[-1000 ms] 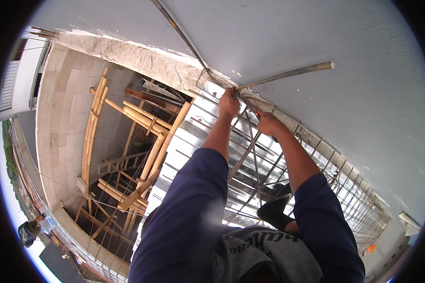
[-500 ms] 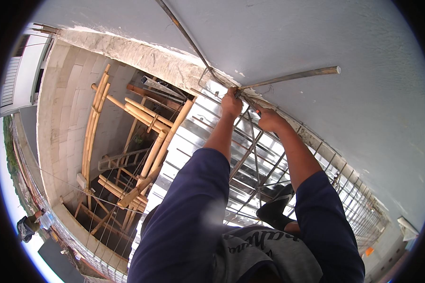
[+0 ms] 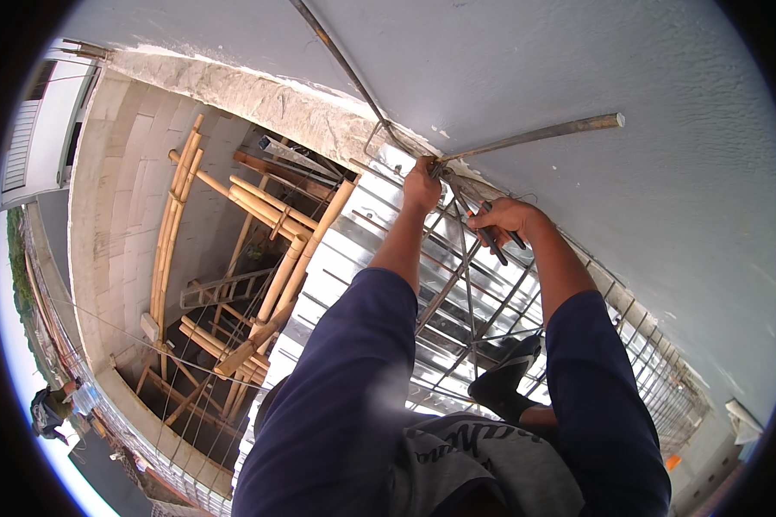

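Note:
My left hand [image 3: 422, 185] is closed around the steel bars where they meet at the wall's edge. From that spot a thick rebar [image 3: 569, 129] sticks out to the right, and another bent rebar [image 3: 341, 65] runs up along the grey wall. Just to the right, my right hand [image 3: 510, 217] holds a pair of pliers [image 3: 494, 245] with dark handles, spread apart below the fingers. The jaws of the pliers are hard to make out among the bars. Beneath both hands lies a rebar mesh [image 3: 470, 284] over shiny metal decking [image 3: 341, 250].
An opening at the left drops to a lower level with bamboo scaffolding [image 3: 272, 215] and a ladder [image 3: 224, 289]. The grey wall [image 3: 595, 60] rises close beyond my hands. My dark shoe [image 3: 502, 383] stands on the mesh. Another person [image 3: 50, 412] is at the far left.
My right hand has turned and shifted slightly right, and the pliers' handles now show spread apart. My left hand stays at the bars. The rebar's free end has moved slightly upward.

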{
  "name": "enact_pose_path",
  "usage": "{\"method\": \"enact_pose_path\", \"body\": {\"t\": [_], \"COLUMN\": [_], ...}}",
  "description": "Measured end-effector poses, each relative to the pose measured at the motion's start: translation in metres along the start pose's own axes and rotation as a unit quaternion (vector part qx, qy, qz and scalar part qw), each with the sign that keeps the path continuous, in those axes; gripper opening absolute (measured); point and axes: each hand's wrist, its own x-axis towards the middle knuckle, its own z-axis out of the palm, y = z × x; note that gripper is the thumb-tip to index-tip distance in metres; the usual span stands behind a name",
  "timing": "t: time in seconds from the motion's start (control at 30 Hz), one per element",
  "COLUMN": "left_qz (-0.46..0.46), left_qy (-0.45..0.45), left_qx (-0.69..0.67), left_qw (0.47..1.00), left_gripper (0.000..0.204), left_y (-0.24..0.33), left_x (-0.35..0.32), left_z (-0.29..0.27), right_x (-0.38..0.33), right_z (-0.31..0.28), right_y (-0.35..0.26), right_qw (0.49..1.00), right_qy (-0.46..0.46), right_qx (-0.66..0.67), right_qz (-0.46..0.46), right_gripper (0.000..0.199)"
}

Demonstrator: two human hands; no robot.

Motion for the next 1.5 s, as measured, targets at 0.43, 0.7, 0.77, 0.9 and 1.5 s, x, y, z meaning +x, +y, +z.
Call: {"method": "enact_pose_path", "body": {"t": [0.43, 0.7, 0.77, 0.9, 1.5], "left_qz": [-0.043, -0.034, -0.064, -0.101, -0.104], "left_qy": [-0.012, 0.004, -0.044, -0.089, -0.157], "left_qx": [-0.003, -0.002, -0.004, 0.096, 0.052], "left_qw": [0.999, 0.999, 0.997, 0.986, 0.981], "left_gripper": [0.043, 0.045, 0.047, 0.050, 0.063], "left_y": [0.012, 0.012, 0.018, 0.025, 0.037], "left_x": [-0.004, -0.002, 0.003, 0.014, 0.023], "left_z": [-0.002, 0.000, -0.005, -0.003, -0.035], "right_x": [-0.026, -0.032, -0.043, -0.047, -0.047], "right_z": [0.039, 0.026, 0.019, 0.025, 0.037], "right_y": [-0.018, -0.028, -0.038, -0.037, -0.034], "right_qw": [0.803, 0.814, 0.860, 0.868, 0.819], "right_qy": [0.333, 0.313, 0.217, 0.241, 0.321], "right_qx": [-0.478, -0.485, -0.460, -0.433, -0.473], "right_qz": [-0.124, -0.068, -0.050, -0.039, -0.042], "right_gripper": [0.053, 0.036, 0.041, 0.035, 0.034]}}
